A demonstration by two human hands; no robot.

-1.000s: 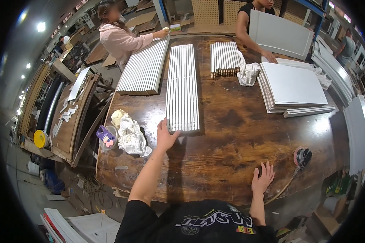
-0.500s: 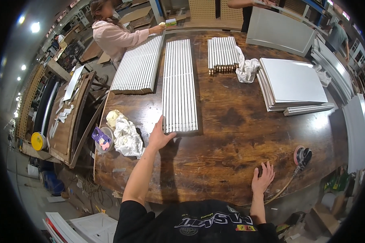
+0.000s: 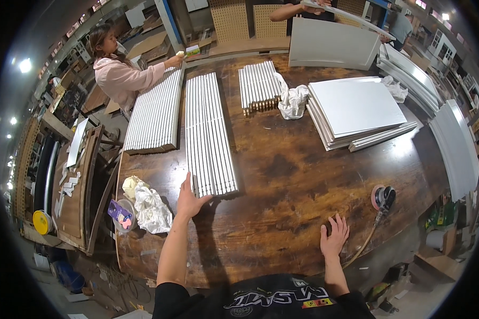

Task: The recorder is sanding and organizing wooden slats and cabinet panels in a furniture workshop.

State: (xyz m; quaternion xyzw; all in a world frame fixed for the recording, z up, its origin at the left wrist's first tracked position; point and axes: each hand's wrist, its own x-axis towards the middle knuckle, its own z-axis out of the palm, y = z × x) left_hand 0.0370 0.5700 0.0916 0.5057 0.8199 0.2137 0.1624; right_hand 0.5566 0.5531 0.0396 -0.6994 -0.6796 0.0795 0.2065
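White strips [image 3: 210,135] lie side by side on the table [image 3: 282,196], between a wider white stack [image 3: 154,114] and a shorter bundle [image 3: 259,84]. Your left hand [image 3: 189,202] spreads wide at their near-left corner, thumb by the near end, fingers by the side; your right hand [image 3: 335,237] rests empty, fingers apart, near the sander [image 3: 384,198].
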